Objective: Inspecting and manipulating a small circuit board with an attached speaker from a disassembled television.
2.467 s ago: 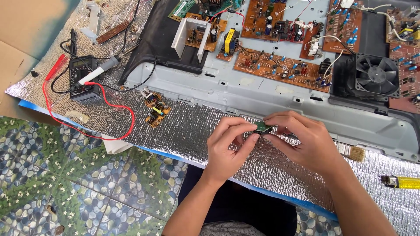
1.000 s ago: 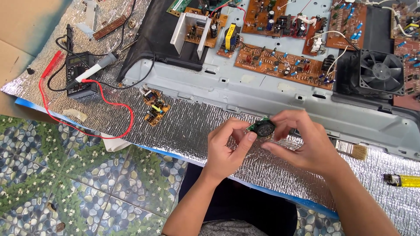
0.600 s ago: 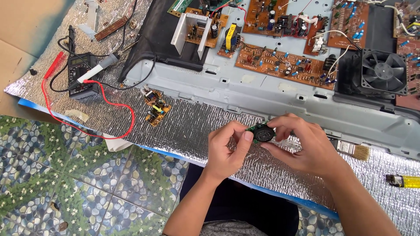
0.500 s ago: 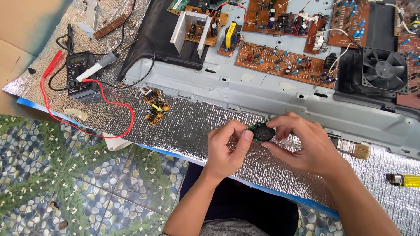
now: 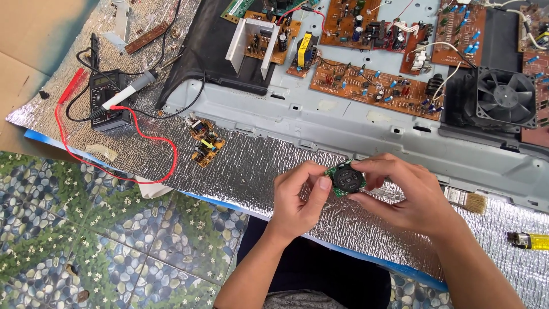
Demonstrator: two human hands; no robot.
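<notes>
Both hands, the left hand and right hand, have turned the small green board, pinched between fingertips, so its round black part now faces up for inspection.

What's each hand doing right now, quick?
Left hand: closed on the left edge of the small green circuit board with a round black part.
Right hand: closed on the same board's right side.

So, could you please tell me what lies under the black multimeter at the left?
The black multimeter rests on crinkled silver foil sheet, over brown cardboard. A grey-handled soldering iron lies across it. What lies directly beneath it is covered.
</notes>
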